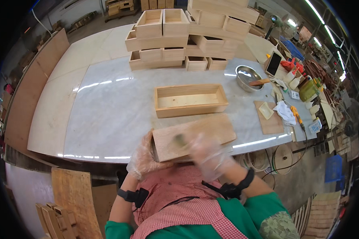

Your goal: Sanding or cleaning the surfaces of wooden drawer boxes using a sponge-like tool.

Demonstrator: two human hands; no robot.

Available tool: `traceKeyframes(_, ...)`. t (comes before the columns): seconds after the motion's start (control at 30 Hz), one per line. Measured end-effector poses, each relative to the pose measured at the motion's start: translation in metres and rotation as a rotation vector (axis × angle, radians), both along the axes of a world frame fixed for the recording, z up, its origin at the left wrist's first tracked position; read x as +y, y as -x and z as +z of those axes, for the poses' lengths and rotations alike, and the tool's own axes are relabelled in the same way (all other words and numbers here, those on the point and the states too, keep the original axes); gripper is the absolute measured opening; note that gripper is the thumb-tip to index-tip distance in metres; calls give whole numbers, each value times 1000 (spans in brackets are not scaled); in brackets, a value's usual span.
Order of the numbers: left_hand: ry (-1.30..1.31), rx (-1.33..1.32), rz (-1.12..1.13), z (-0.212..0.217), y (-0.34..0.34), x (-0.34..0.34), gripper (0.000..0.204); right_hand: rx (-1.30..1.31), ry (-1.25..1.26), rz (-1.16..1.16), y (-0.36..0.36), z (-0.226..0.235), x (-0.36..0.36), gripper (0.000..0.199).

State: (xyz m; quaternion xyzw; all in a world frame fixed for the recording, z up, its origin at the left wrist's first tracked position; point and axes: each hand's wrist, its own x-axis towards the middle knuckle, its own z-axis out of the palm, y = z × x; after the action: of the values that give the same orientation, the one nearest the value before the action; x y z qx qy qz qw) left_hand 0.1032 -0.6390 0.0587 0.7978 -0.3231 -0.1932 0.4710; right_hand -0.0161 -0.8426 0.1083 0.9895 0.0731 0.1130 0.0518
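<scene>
A pale wooden box (211, 126) lies at the table's front edge with a broad flat face upward; whether this is its bottom or a side, I cannot tell. Clear plastic gloves cover both hands. My left hand (144, 155) grips the box's left end, its fingers curled around the edge. Over the flat face, my right hand (209, 153) is smeared by motion. At its fingertips a small dark greenish thing (179, 140), also blurred, touches or nearly touches the wood. Just beyond stands an open wooden box (191, 111), its hollow facing up.
Stacked wooden drawer boxes (159, 42) stand at the back. To the right are a steel bowl (245, 73) with a wooden-handled tool, a propped phone (273, 63), squeeze bottles (294, 83), a white cloth (284, 112), a small board (269, 123) and a yellow corded tool (295, 113).
</scene>
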Motion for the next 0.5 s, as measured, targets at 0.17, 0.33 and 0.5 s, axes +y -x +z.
traceKeyframes(0.17,40,-137,11,-14,1,3,117,16,-206,-404,-2,-52,-106,36)
traceKeyframes(0.33,170,111,-36,0,3,-10,122,62,-376,114,-35,-16,9,26)
traceKeyframes(0.5,543,616,112,-26,0,-6,124,199,-284,165,-13,15,26,21)
